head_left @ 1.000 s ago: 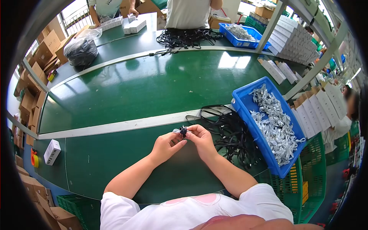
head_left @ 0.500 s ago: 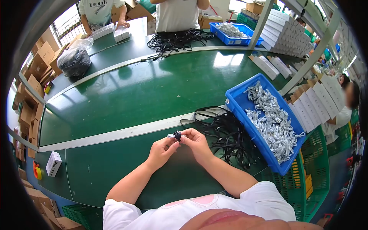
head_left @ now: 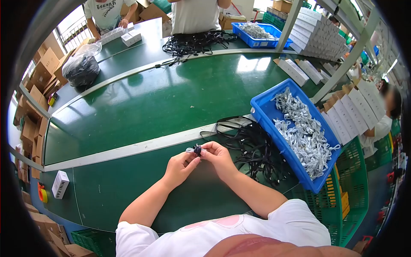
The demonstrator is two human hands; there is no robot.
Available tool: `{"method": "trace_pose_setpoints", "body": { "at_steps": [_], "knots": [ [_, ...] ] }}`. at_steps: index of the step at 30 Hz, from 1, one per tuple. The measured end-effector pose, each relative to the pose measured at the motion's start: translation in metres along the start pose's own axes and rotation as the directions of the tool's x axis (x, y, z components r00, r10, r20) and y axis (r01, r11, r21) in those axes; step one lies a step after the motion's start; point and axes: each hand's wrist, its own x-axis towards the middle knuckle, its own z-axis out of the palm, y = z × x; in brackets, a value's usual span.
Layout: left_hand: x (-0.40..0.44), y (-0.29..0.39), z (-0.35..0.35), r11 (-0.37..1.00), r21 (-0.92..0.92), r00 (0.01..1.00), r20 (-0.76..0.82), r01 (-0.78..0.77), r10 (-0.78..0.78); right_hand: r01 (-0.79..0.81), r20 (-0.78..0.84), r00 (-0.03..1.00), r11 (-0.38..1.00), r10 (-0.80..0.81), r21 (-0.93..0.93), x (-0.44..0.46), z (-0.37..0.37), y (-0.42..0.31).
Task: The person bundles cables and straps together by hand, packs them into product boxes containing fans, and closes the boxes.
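The big green table [head_left: 120,118] sits a tiny bit higher in view than half a second ago, because the camera has tipped slightly. The blue tray [head_left: 266,107] is on the right, with lots of white cords [head_left: 306,137] in it, and it looks just as full as before. A messy heap of black straps [head_left: 257,147] lies just beside the tray, on the side near the hands.

Across the table, another person's hand [head_left: 124,23] has changed place. Half a second ago it was on a white box [head_left: 131,39]; now it is off that box and a little to the left.

The person's left hand [head_left: 177,169] and right hand [head_left: 221,162] look nearly the same as half a second ago. Both pinch one small bundle [head_left: 197,150], made of white cord with black wrapped around it. The bundle is up at the fingertips, above the table, between the two hands. The left thumb and fingers squeeze it from the left, and the right ones from the right. White loops poke out on the left side.
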Motion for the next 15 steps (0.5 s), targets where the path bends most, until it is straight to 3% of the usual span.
{"method": "trace_pose_setpoints", "body": {
  "at_steps": [15],
  "knots": [
    [0.0003, 0.0006, 0.0014, 0.998, 0.06, 0.999, -0.027, -0.034, 0.036, -0.005, 0.013, 1.0, 1.0, 0.005, -0.001, 0.0001, 0.0001, -0.0005]
  ]
}}
